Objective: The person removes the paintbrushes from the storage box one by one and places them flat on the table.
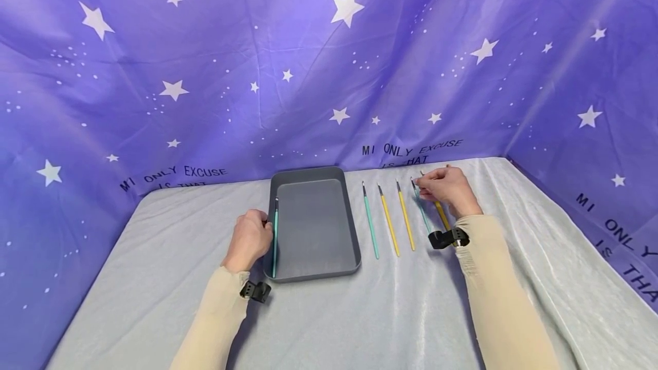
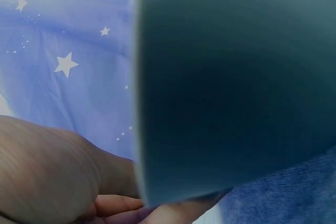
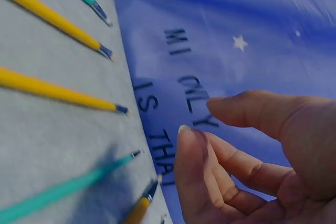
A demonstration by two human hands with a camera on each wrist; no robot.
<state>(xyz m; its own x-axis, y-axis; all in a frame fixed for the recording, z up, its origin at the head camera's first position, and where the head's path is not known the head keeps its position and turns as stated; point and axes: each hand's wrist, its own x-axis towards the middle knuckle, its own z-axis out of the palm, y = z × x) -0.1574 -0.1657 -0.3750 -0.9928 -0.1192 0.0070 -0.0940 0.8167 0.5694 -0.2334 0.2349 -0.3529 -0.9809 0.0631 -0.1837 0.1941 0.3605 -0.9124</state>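
Note:
My left hand (image 1: 249, 238) grips the left wall of a grey rectangular tray (image 1: 319, 227); in the left wrist view the tray wall (image 2: 231, 87) hides part of the fingers. A teal paintbrush (image 1: 275, 238) lies along the tray's left side. My right hand (image 1: 449, 190) hovers over the right end of a row of paintbrushes, near a teal paintbrush (image 1: 420, 207) and a yellow paintbrush (image 1: 442, 216). In the right wrist view this hand (image 3: 252, 166) has bent fingers, a gap between thumb and index finger, and nothing held.
Between tray and right hand lie another teal paintbrush (image 1: 370, 221) and two yellow paintbrushes (image 1: 389, 221), side by side with bristles away from me. A pale grey cloth (image 1: 329, 324) covers the table. A purple star-patterned curtain (image 1: 288, 33) stands behind and at the sides.

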